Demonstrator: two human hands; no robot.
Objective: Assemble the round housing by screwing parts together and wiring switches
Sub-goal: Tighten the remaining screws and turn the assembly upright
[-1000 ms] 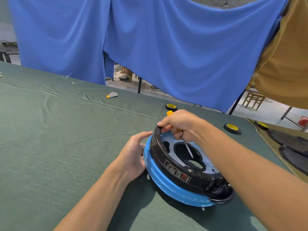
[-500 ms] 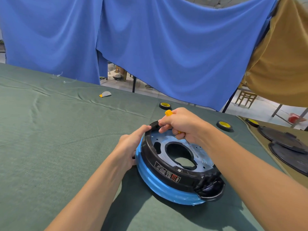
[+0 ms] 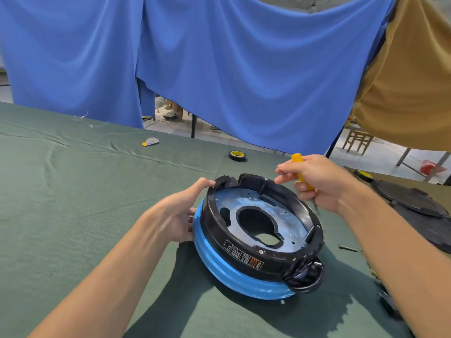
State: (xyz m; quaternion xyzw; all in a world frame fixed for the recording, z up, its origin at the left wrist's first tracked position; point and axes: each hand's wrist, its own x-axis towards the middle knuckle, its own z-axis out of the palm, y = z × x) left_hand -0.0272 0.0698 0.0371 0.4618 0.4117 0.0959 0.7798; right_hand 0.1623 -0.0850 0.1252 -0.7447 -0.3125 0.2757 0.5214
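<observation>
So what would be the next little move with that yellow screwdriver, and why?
Probably lower the screwdriver tip onto what looks like a small screw on the right rim of the round housing. The right hand grips the tool just above that spot, while the left hand holds the opposite rim, steadying it.

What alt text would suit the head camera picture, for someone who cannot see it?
A person's left hand holds the side of a round housing, black on a blue base, on a green-covered table, while the right hand grips a yellow-handled screwdriver near its rim. Blue cloth hangs behind.
</observation>
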